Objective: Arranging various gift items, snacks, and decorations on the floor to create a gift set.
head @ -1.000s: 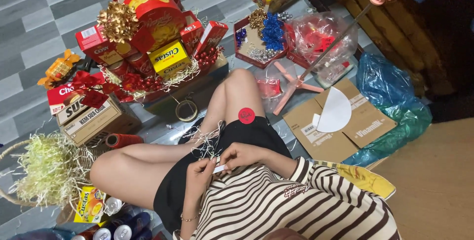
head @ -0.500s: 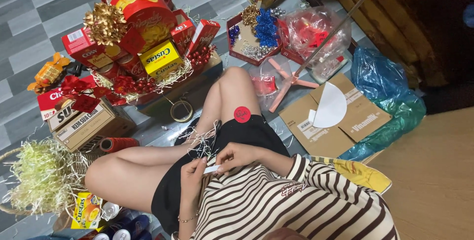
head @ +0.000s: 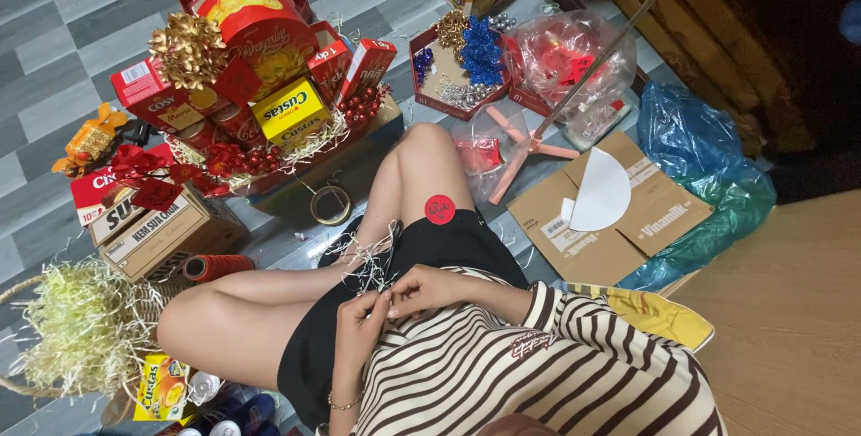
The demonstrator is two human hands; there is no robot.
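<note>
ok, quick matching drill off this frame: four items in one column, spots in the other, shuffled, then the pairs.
Items
1. round red sticker
2. roll of clear tape
3. white paper semicircle
4. spool of orange thread

Places
A. on the flattened cardboard box
B. on the floor beside the small carton, just above the bent leg
C. on the raised knee
D. on the floor in front of the gift hamper

Pairs: 1-C, 2-D, 3-A, 4-B
</note>
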